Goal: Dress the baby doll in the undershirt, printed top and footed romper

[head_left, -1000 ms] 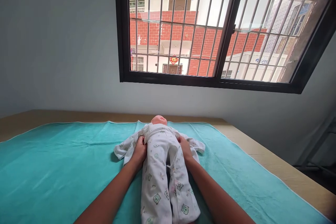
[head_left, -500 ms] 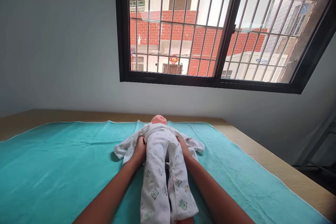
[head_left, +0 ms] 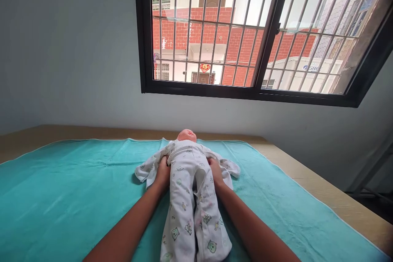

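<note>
A baby doll (head_left: 187,135) lies on its back on a turquoise cloth (head_left: 92,196), its head toward the wall. It wears a white printed top (head_left: 149,168) with both sleeves spread out to the sides. White printed baby pants (head_left: 181,196) cover its belly and legs, the waistband drawn up high over the top. My left hand (head_left: 163,170) is closed on the pants' left edge near the waist. At the opposite edge, my right hand (head_left: 215,170) grips the pants at the same height. Fingertips of both hands are partly hidden by fabric.
The cloth lies over a wooden table (head_left: 331,196), whose bare edge shows at the back and right. Behind it rises a pale wall (head_left: 76,49) with a barred, black-framed window (head_left: 199,90). A dark metal frame stands at the far right.
Both hands stay at the sides of the pants' waist, with only a slight shift. The pant legs lie a little differently, and skin at the right leg's hem is now out of sight.
</note>
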Demonstrator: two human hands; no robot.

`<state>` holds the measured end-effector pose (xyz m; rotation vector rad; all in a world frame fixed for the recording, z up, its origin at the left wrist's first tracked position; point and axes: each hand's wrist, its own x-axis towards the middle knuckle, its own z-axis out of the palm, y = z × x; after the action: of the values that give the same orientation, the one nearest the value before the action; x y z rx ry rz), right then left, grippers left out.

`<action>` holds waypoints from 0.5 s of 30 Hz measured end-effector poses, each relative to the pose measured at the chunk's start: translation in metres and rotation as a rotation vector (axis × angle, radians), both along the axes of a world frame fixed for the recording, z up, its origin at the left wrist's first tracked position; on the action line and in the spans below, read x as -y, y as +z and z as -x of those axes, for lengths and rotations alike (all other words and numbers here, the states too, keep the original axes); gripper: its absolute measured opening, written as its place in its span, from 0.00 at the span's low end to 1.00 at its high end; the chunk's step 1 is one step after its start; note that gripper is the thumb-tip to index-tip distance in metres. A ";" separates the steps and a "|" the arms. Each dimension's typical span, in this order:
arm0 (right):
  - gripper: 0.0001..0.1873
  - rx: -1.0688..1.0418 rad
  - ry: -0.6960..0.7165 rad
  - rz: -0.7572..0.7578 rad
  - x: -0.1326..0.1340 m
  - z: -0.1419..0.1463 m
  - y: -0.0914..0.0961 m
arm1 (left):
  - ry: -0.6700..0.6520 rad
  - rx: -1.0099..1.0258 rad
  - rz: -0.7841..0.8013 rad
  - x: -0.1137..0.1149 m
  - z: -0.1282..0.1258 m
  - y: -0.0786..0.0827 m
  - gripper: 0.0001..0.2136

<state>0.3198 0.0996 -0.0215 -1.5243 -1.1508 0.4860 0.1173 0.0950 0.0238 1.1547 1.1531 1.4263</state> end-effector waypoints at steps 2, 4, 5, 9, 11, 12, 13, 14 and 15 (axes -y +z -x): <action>0.04 0.036 -0.025 0.022 0.000 0.000 0.000 | 0.015 0.004 -0.010 0.000 0.000 -0.001 0.07; 0.04 0.065 -0.045 0.033 0.000 0.000 0.000 | 0.021 0.004 -0.024 -0.001 0.000 -0.002 0.06; 0.05 0.078 -0.051 0.036 0.000 0.001 0.000 | 0.021 0.002 -0.031 -0.002 0.000 -0.004 0.05; 0.04 0.111 -0.023 0.044 -0.002 0.001 -0.002 | 0.018 -0.017 -0.044 -0.007 0.002 -0.011 0.03; 0.04 0.120 0.016 0.040 -0.002 0.000 -0.002 | 0.024 -0.027 -0.040 -0.010 0.002 -0.014 0.02; 0.04 0.124 0.036 0.034 -0.002 0.000 -0.003 | 0.029 -0.032 -0.038 -0.011 0.003 -0.016 0.02; 0.05 0.129 0.053 0.027 -0.002 0.000 -0.003 | 0.036 -0.037 -0.036 -0.012 0.003 -0.018 0.02; 0.05 0.134 0.067 0.019 -0.002 -0.001 -0.003 | 0.043 -0.042 -0.034 -0.013 0.004 -0.019 0.03; 0.06 0.141 0.078 0.011 -0.002 -0.001 -0.003 | 0.050 -0.048 -0.032 -0.014 0.005 -0.021 0.04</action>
<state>0.3204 0.1017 -0.0241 -1.5475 -1.3222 0.4436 0.1127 0.1090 0.0029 1.1950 1.2043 1.4668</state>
